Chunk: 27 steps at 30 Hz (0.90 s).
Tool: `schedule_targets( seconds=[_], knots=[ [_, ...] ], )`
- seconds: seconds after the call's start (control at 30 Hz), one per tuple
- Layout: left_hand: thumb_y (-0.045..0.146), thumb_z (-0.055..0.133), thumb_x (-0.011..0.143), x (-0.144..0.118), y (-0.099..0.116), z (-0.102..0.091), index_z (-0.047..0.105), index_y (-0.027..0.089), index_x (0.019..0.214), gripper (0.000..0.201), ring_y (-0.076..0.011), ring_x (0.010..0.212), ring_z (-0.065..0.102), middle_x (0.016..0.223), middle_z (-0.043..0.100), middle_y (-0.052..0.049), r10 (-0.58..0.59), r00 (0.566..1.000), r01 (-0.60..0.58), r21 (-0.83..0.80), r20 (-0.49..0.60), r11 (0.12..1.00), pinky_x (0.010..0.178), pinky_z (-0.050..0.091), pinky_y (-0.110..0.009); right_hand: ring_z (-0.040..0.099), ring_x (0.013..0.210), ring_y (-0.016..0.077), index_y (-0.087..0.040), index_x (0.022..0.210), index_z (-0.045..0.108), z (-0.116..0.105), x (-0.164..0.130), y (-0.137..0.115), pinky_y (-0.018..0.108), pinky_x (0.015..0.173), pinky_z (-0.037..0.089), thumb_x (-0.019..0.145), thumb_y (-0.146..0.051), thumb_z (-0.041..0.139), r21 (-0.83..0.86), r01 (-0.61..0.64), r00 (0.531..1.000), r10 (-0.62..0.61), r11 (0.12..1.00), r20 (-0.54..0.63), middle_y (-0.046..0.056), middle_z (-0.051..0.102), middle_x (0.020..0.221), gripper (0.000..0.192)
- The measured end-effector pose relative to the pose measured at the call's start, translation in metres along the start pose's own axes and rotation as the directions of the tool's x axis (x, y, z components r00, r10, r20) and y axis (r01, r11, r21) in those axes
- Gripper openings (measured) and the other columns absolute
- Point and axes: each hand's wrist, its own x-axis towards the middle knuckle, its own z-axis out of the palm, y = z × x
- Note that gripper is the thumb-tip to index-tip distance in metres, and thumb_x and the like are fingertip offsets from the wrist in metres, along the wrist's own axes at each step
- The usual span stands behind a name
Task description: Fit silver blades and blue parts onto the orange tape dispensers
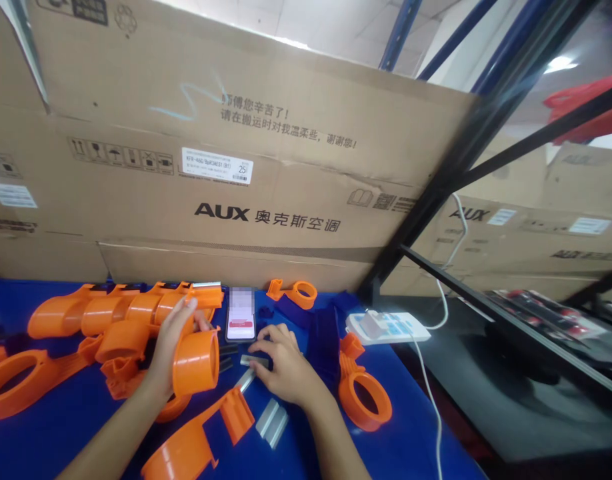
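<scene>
My left hand [169, 343] is wrapped round an orange plastic tape dispenser [197, 363], holding it upright with its round hub facing right. A pale strip shows by the dispenser's head. My right hand [283, 363] is low over the blue table, thumb and forefinger pinching at a small grey strip [253, 361]. Close below lie more shiny grey strips [273, 423]. Another orange dispenser [181, 453] lies in front, between my forearms. Several orange dispensers [106, 313] stand in a row at the left, with loose ones nearer me.
A phone [241, 317] with its screen lit lies behind my hands. Orange dispensers lie at the back [303, 294] and right [366, 400]. A white power strip [386, 328] with cable sits at the right edge. A large cardboard box [266, 180] walls off the back, beside a dark metal frame [436, 187].
</scene>
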Motion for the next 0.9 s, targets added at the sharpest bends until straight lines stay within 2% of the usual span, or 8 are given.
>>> schedule_targets(
  seconds=[0.1, 0.2, 0.37, 0.5, 0.6, 0.67, 0.8, 0.9],
  knots=[
    [0.057, 0.072, 0.084, 0.001, -0.004, 0.001, 0.06, 0.02, 0.061, 0.046, -0.0164, 0.061, 0.061, 0.061, 0.063, -0.001, 0.014, 1.0, -0.015, 0.04, 0.015, 0.999, 0.066, 0.052, -0.027, 0.052, 0.11, 0.0274, -0.032, 0.124, 0.072, 0.004, 0.004, -0.008, 0.043, 0.093, 0.043, 0.096, -0.03, 0.07, -0.004, 0.059, 0.998, -0.059, 0.998, 0.007, 0.007, 0.06, 0.121, 0.029],
    [0.057, 0.072, 0.084, -0.001, -0.003, 0.004, 0.06, 0.02, 0.063, 0.044, -0.0171, 0.064, 0.061, 0.063, 0.064, -0.001, 0.028, 0.999, -0.029, 0.027, 0.039, 0.999, 0.07, 0.052, -0.028, 0.049, 0.109, 0.0263, -0.035, 0.128, 0.071, 0.012, 0.008, -0.015, 0.041, 0.093, 0.042, 0.096, -0.031, 0.07, -0.014, 0.108, 0.994, -0.107, 0.994, 0.037, 0.006, 0.056, 0.123, 0.032],
    [0.055, 0.077, 0.081, -0.005, -0.002, 0.009, 0.059, 0.022, 0.073, 0.038, -0.0157, 0.062, 0.06, 0.066, 0.065, 0.001, 0.035, 0.997, -0.036, 0.004, 0.067, 0.999, 0.069, 0.053, -0.027, 0.048, 0.105, 0.0251, -0.029, 0.113, 0.075, 0.025, 0.01, -0.022, 0.038, 0.088, 0.041, 0.093, -0.032, 0.074, -0.032, 0.087, 0.994, -0.084, 0.996, 0.067, 0.006, 0.055, 0.114, 0.021],
    [0.052, 0.08, 0.079, -0.004, -0.008, 0.009, 0.058, 0.022, 0.082, 0.037, -0.0153, 0.061, 0.06, 0.066, 0.064, 0.003, 0.013, 0.998, -0.01, -0.055, 0.062, 0.998, 0.066, 0.053, -0.028, 0.051, 0.103, 0.0246, -0.025, 0.104, 0.072, 0.019, 0.01, -0.02, 0.038, 0.088, 0.042, 0.091, -0.028, 0.075, 0.03, 0.112, 0.993, -0.113, 0.993, 0.039, 0.005, 0.059, 0.109, 0.014],
    [0.05, 0.078, 0.082, -0.002, -0.013, 0.009, 0.058, 0.022, 0.092, 0.035, -0.0163, 0.062, 0.064, 0.069, 0.065, 0.003, 0.012, 0.998, -0.009, -0.046, 0.063, 0.999, 0.065, 0.053, -0.028, 0.056, 0.099, 0.0241, -0.024, 0.102, 0.069, 0.006, 0.01, -0.012, 0.038, 0.09, 0.045, 0.093, -0.024, 0.07, 0.125, 0.12, 0.99, -0.11, 0.985, -0.088, 0.005, 0.063, 0.103, 0.01],
    [0.05, 0.075, 0.084, -0.003, -0.015, 0.01, 0.059, 0.022, 0.099, 0.035, -0.018, 0.065, 0.067, 0.073, 0.069, 0.001, 0.016, 0.996, -0.016, 0.006, 0.09, 1.0, 0.065, 0.053, -0.029, 0.058, 0.092, 0.0232, -0.024, 0.103, 0.068, -0.002, 0.01, -0.008, 0.036, 0.085, 0.047, 0.096, -0.024, 0.064, 0.184, 0.085, 0.972, -0.041, 0.979, -0.232, 0.005, 0.064, 0.094, 0.008],
    [0.048, 0.071, 0.089, -0.01, -0.014, 0.014, 0.061, 0.022, 0.115, 0.038, -0.0209, 0.07, 0.072, 0.087, 0.074, -0.003, 0.005, 0.974, -0.038, 0.142, 0.228, 0.989, 0.07, 0.055, -0.032, 0.061, 0.078, 0.0207, -0.024, 0.112, 0.067, -0.003, 0.005, -0.011, 0.032, 0.07, 0.048, 0.098, -0.028, 0.063, 0.293, 0.023, 0.864, 0.129, 0.956, -0.487, 0.003, 0.065, 0.086, 0.016],
    [0.046, 0.07, 0.091, -0.017, -0.014, 0.018, 0.059, 0.024, 0.129, 0.046, -0.0225, 0.078, 0.074, 0.109, 0.075, -0.009, -0.014, 0.937, -0.068, 0.221, 0.35, 0.973, 0.078, 0.057, -0.036, 0.061, 0.071, 0.019, -0.024, 0.12, 0.068, 0.004, 0.003, -0.018, 0.03, 0.064, 0.048, 0.097, -0.028, 0.064, 0.281, 0.047, 0.828, 0.12, 0.958, -0.548, 0.003, 0.067, 0.086, 0.023]
  ],
)
